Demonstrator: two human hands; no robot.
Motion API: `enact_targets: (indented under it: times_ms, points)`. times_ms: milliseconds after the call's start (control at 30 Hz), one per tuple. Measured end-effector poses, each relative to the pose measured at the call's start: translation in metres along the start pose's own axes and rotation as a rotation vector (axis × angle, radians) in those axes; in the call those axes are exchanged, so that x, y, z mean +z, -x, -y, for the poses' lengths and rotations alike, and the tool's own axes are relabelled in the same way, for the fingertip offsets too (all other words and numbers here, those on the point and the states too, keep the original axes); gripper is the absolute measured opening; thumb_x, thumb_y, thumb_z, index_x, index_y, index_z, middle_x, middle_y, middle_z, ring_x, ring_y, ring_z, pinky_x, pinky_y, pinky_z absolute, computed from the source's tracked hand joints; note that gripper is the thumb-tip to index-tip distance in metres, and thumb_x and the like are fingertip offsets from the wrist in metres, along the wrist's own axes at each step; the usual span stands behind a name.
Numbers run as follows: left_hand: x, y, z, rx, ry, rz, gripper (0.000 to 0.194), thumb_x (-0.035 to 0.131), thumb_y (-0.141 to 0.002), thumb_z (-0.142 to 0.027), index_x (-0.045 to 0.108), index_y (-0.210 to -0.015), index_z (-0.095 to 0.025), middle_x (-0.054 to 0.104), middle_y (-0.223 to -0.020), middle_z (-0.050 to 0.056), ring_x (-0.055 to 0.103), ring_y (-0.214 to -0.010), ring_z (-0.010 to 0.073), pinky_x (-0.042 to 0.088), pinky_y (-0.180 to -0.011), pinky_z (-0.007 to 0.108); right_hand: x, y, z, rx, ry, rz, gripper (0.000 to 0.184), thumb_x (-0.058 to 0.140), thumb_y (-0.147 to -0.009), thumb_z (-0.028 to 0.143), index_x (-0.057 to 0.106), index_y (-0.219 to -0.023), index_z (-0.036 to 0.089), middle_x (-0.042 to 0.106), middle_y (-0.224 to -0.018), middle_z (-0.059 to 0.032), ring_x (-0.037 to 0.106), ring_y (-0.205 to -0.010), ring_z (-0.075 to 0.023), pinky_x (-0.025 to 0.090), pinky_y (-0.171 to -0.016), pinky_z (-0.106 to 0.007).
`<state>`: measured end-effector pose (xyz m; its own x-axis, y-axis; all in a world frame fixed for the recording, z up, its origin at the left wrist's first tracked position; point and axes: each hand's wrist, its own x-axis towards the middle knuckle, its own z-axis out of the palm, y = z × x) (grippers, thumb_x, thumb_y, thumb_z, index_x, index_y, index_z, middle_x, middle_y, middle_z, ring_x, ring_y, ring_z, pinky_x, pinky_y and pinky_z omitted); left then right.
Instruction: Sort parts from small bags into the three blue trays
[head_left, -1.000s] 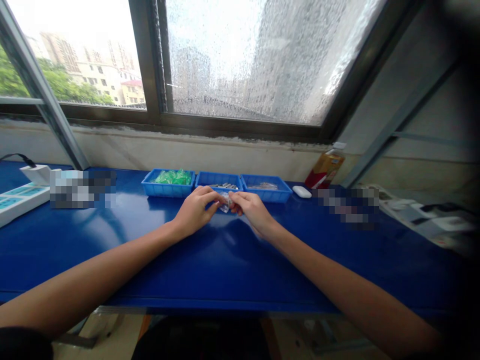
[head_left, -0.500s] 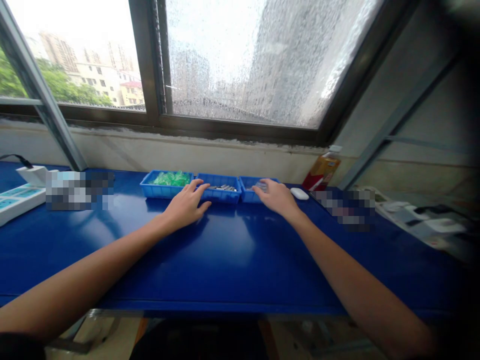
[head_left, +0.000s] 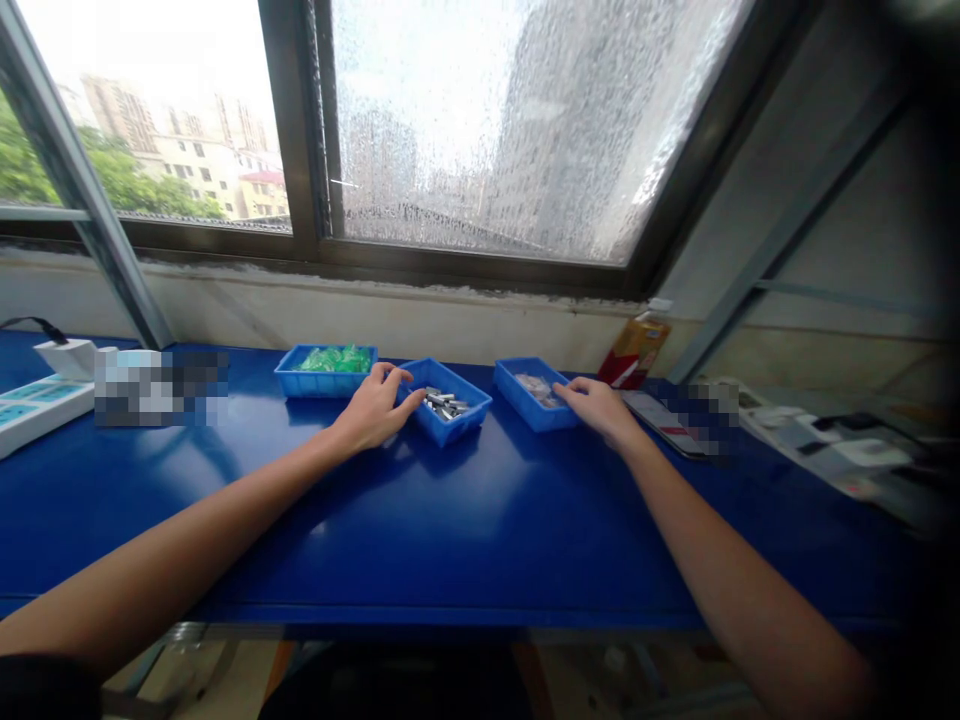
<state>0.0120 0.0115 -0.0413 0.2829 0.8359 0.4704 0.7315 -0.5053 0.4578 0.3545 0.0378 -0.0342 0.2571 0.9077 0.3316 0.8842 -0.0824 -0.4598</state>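
My left hand (head_left: 375,408) is on the left end of the middle blue plastic bin (head_left: 442,432), thumb and fingers gripping its rim. This bin sits at an angle on the table and holds small silver metal cylinders (head_left: 448,405). My right hand (head_left: 600,408) grips the right end of another blue bin (head_left: 529,404), also turned at an angle. Small pale, clear-looking pieces (head_left: 537,386) lie in it, too small to name. To the left, beside my left hand, stands a third blue bin (head_left: 324,384) with green translucent pieces (head_left: 336,358).
A bottle (head_left: 636,345) with a yellow and red label stands behind my right hand. Right of it lies a phone-like flat object (head_left: 667,420). A white power strip (head_left: 49,408) is at the far left. The blue table (head_left: 450,540) runs up to the window wall (head_left: 420,320).
The middle and right bins have turned and come nearer to me, and a gap has opened between them. My right hand has moved right. The left bin has stayed about in place.
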Motion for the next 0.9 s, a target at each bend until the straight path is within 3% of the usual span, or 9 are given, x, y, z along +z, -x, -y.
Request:
enact_targets:
  times_ms: [133, 267, 367, 433, 533, 600, 700, 767, 900]
  points:
    - [0.005, 0.02, -0.019, 0.046, 0.004, 0.09, 0.055, 0.057, -0.072, -0.057, 0.048, -0.115, -0.024, 0.025, -0.137, 0.013, 0.04, -0.122, 0.0353, 0.041, -0.093, 0.048, 0.012, -0.003, -0.009, 0.084, -0.234, -0.105, 0.044, 0.062, -0.065, 0.042, 0.058, -0.102, 0.018, 0.065, -0.081, -0.0044, 0.057, -0.067, -0.0174, 0.041, -0.06, -0.027]
    - [0.013, 0.025, -0.027, 0.066, 0.026, 0.08, 0.04, 0.067, -0.068, -0.044, 0.052, -0.095, -0.019, 0.032, -0.134, 0.015, 0.045, -0.117, 0.0343, 0.044, -0.09, 0.047, 0.008, -0.004, -0.003, 0.151, -0.236, -0.086, 0.042, 0.061, -0.066, 0.038, 0.059, -0.1, 0.014, 0.064, -0.086, -0.0095, 0.058, -0.073, -0.0195, 0.043, -0.065, -0.03]
    - [0.017, 0.021, -0.024, 0.099, 0.138, 0.004, 0.029, 0.067, -0.069, -0.036, 0.049, -0.081, -0.018, 0.041, -0.124, 0.012, 0.048, -0.114, 0.0279, 0.045, -0.091, 0.042, -0.001, 0.009, 0.02, 0.018, -0.129, -0.307, 0.032, 0.057, -0.069, 0.035, 0.061, -0.092, 0.012, 0.063, -0.084, -0.0111, 0.057, -0.08, -0.0226, 0.043, -0.074, -0.035]
    - [0.017, 0.021, -0.021, 0.139, 0.197, -0.036, 0.027, 0.068, -0.068, -0.033, 0.048, -0.076, -0.018, 0.044, -0.119, 0.01, 0.05, -0.109, 0.0247, 0.046, -0.09, 0.04, -0.001, 0.027, 0.047, -0.112, -0.254, -0.371, 0.028, 0.051, -0.075, 0.036, 0.062, -0.087, 0.014, 0.063, -0.079, -0.0089, 0.057, -0.078, -0.0211, 0.043, -0.075, -0.035]
    - [0.016, 0.024, -0.023, 0.219, 0.215, -0.094, 0.026, 0.07, -0.066, -0.028, 0.046, -0.073, -0.018, 0.045, -0.114, 0.008, 0.051, -0.106, 0.0227, 0.045, -0.09, 0.039, 0.009, 0.06, 0.09, -0.208, -0.537, -0.148, 0.035, 0.048, -0.078, 0.047, 0.062, -0.087, 0.016, 0.063, -0.082, -0.007, 0.058, -0.076, -0.0188, 0.045, -0.075, -0.034]
    - [0.015, 0.026, -0.027, 0.255, 0.21, -0.143, 0.028, 0.071, -0.066, -0.026, 0.045, -0.072, -0.018, 0.044, -0.113, 0.008, 0.05, -0.107, 0.0225, 0.045, -0.09, 0.037, 0.017, 0.078, 0.11, -0.119, -0.74, 0.062, 0.043, 0.055, -0.073, 0.05, 0.058, -0.099, 0.016, 0.062, -0.089, -0.0067, 0.058, -0.08, -0.0188, 0.046, -0.074, -0.033]
    - [0.015, 0.028, -0.033, 0.268, 0.212, -0.148, 0.029, 0.071, -0.066, -0.027, 0.044, -0.072, -0.018, 0.04, -0.114, 0.009, 0.049, -0.107, 0.0228, 0.045, -0.091, 0.037, 0.022, 0.092, 0.119, 0.024, -1.081, 0.44, 0.045, 0.055, -0.074, 0.045, 0.049, -0.111, 0.019, 0.062, -0.095, -0.0064, 0.06, -0.082, -0.0196, 0.049, -0.07, -0.034]
    - [0.015, 0.029, -0.034, 0.274, 0.228, -0.114, 0.03, 0.071, -0.066, -0.028, 0.043, -0.074, -0.018, 0.036, -0.118, 0.01, 0.046, -0.112, 0.025, 0.043, -0.092, 0.038, 0.022, 0.094, 0.116, 0.039, -1.172, 0.454, 0.045, 0.057, -0.073, 0.037, 0.047, -0.113, 0.021, 0.061, -0.096, -0.0052, 0.06, -0.082, -0.0194, 0.049, -0.069, -0.034]
    - [0.016, 0.03, -0.036, 0.233, 0.401, -0.077, 0.045, 0.072, -0.064, -0.031, 0.042, -0.094, -0.02, 0.024, -0.134, 0.013, 0.025, -0.13, 0.0307, 0.035, -0.101, 0.044, 0.028, 0.096, 0.111, -0.085, -1.122, 0.246, 0.055, 0.06, -0.066, 0.025, 0.044, -0.118, 0.025, 0.06, -0.092, -0.0009, 0.058, -0.083, -0.0181, 0.048, -0.075, -0.034]
